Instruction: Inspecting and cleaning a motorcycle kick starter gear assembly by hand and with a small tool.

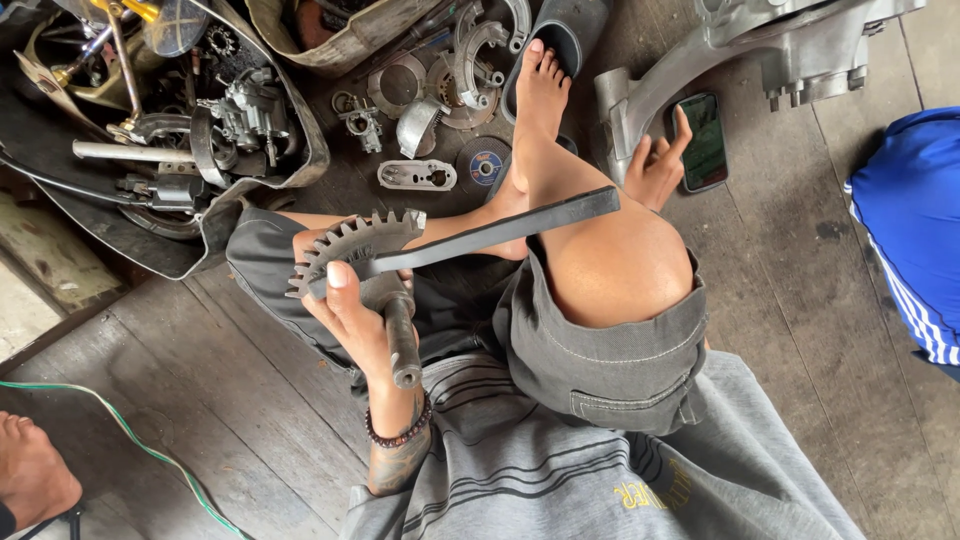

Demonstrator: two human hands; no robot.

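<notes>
At centre frame my left hand grips closed around the toothed gear lever, while my right hand rests fingers spread, thumb on the phone.

A worn plank floor carries scattered metal engine parts, a phone and a green-white cable.

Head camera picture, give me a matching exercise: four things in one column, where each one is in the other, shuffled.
Things:
1. toothed gear shaft
2. phone
3. round grinding disc
4. green and white cable

Places:
A. on the wooden floor beside the bare foot
B. under the fingers of the right hand
C. gripped in the left hand
D. trailing across the planks at lower left

Pairs: 1-C, 2-B, 3-A, 4-D
</notes>
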